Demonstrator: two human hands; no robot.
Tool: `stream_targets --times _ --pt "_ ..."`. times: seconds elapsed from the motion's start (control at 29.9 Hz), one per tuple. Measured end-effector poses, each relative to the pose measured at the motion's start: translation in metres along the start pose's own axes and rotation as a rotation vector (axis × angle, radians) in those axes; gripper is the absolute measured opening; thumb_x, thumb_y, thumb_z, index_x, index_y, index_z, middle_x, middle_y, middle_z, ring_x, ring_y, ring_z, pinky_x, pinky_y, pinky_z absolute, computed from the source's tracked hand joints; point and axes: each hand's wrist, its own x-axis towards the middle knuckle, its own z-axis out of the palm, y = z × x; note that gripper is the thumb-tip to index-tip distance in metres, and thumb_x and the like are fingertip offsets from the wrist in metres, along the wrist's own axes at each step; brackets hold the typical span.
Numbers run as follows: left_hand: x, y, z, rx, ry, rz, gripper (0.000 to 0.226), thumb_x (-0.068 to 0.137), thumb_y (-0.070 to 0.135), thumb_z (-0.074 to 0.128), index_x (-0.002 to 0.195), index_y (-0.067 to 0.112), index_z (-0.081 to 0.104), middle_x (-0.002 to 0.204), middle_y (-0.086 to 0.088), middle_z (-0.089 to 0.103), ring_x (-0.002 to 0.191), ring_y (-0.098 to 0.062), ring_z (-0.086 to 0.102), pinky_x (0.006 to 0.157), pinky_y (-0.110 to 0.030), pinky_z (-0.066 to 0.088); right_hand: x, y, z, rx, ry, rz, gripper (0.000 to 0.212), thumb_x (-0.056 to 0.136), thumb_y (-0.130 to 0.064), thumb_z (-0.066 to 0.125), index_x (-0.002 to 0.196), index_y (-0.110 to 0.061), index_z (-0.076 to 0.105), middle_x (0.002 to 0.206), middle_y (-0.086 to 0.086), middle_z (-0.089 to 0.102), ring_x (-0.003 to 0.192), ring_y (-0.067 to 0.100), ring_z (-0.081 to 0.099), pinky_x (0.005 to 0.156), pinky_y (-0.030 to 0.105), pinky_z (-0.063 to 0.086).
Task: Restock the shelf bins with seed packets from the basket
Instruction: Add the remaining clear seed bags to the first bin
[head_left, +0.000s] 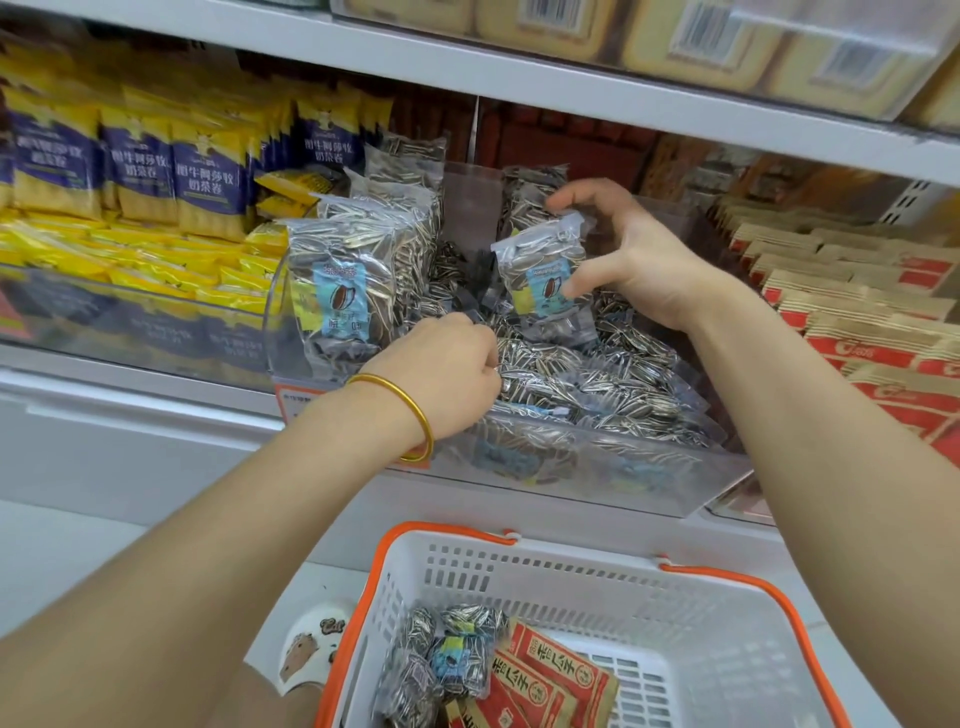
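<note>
Holding: right hand (623, 249) pinches a seed packet (540, 270) between thumb and fingertips, over the far middle of the clear bin (597, 483).
Packet axis: vertical, label facing near.
Likely slot: down-left of those fingers, right of the standing row (337, 291).
Left hand (441, 369): nearer that slot, fingers curled among flat-lying packets; I cannot tell whether it grips one.
Basket (519, 566): near, more packets inside.

Both forearms are bare. A thin, smooth gold bangle (422, 418) circles the wrist just behind the left grip (447, 364). Far below it, a white clog (311, 642) carries cartoon animal charms.
</note>
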Motion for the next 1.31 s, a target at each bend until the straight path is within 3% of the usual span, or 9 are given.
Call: stream_targets --times 0.13,0.27,0.37,0.47,0.6,0.74,0.94,1.07,1.31 --pt "-0.001 0.002 -0.001 -0.004 -0.008 -0.008 0.029 0.092 0.018 0.04 0.112 0.014 0.06 0.12 -0.009 0.051 0.116 -0.028 0.046 0.102 -0.042 0.038 -0.003 -0.002 0.005 -0.027 0.038 0.033 0.063 0.057 -0.004 0.063 0.103 -0.045 0.052 0.115 -0.004 0.051 0.106 0.016 0.055 0.087 0.036 0.051" --pt "0.0 0.002 -0.001 0.002 -0.014 -0.015 0.03 0.092 0.019 0.039 0.114 0.015 0.059 0.121 -0.009 0.05 0.116 -0.029 0.046 0.102 -0.041 0.038 -0.012 0.0 0.019 -0.245 0.125 -0.061 0.071 0.075 -0.006 0.061 0.134 -0.04 0.038 0.14 -0.004 0.035 0.13 0.008 0.028 0.106 0.021 0.023" --pt "0.0 0.002 -0.001 -0.002 -0.01 -0.013 0.03 0.091 0.019 0.04 0.113 0.015 0.06 0.121 -0.009 0.05 0.116 -0.028 0.046 0.102 -0.042 0.038 -0.013 0.002 0.022 -0.332 0.114 -0.102 0.073 0.077 -0.009 0.06 0.14 -0.036 0.035 0.145 -0.004 0.033 0.13 0.002 0.022 0.101 0.006 0.017" --pt "-0.001 0.002 -0.001 0.0 -0.012 -0.013 0.029 0.091 0.019 0.04 0.112 0.015 0.06 0.12 -0.009 0.051 0.115 -0.028 0.046 0.101 -0.042 0.038 -0.012 0.0 0.024 -0.336 0.133 -0.064 0.062 0.068 -0.018 0.055 0.127 -0.033 0.044 0.135 0.001 0.036 0.12 0.004 0.031 0.085 -0.011 0.019" --pt "0.0 0.001 0.0 -0.001 -0.008 -0.011 0.028 0.091 0.019 0.041 0.111 0.015 0.06 0.118 -0.01 0.051 0.115 -0.029 0.046 0.101 -0.042 0.039 -0.012 -0.01 0.03 -0.32 0.149 -0.022 0.049 0.073 -0.009 0.057 0.115 -0.028 0.043 0.122 0.001 0.029 0.093 0.001 0.042 0.067 0.001 0.039" --pt "0.0 0.002 0.0 0.0 -0.012 -0.019 0.028 0.091 0.019 0.041 0.112 0.015 0.06 0.119 -0.01 0.05 0.115 -0.03 0.046 0.101 -0.042 0.039 -0.011 -0.015 0.036 -0.382 0.136 0.035 0.041 0.074 -0.008 0.058 0.105 -0.025 0.038 0.116 -0.003 0.025 0.078 0.003 0.044 0.076 0.031 0.046" --pt "-0.001 0.003 -0.001 -0.009 -0.015 -0.024 0.029 0.092 0.019 0.04 0.113 0.014 0.059 0.12 -0.009 0.049 0.116 -0.029 0.045 0.101 -0.043 0.038 -0.008 -0.025 0.027 -0.404 0.107 0.076 0.038 0.061 -0.001 0.064 0.092 -0.014 0.046 0.108 0.0 0.03 0.072 0.007 0.039 0.053 0.02 0.039" --pt "-0.002 0.003 -0.002 -0.01 -0.015 -0.025 0.029 0.092 0.019 0.04 0.113 0.015 0.059 0.12 -0.009 0.049 0.116 -0.029 0.045 0.101 -0.043 0.038 -0.006 -0.027 0.008 -0.395 0.026 0.109 0.038 0.043 -0.017 0.059 0.079 -0.021 0.048 0.092 -0.008 0.037 0.079 0.011 0.039 0.059 0.024 0.034" --pt "-0.002 0.004 -0.002 -0.003 -0.015 -0.027 0.029 0.092 0.02 0.04 0.114 0.014 0.059 0.122 -0.009 0.049 0.116 -0.029 0.046 0.102 -0.043 0.038 0.002 -0.036 0.008 -0.475 -0.041 0.144 0.043 0.051 -0.014 0.065 0.09 -0.013 0.046 0.082 -0.004 0.042 0.071 0.015 0.039 0.055 0.029 0.031"
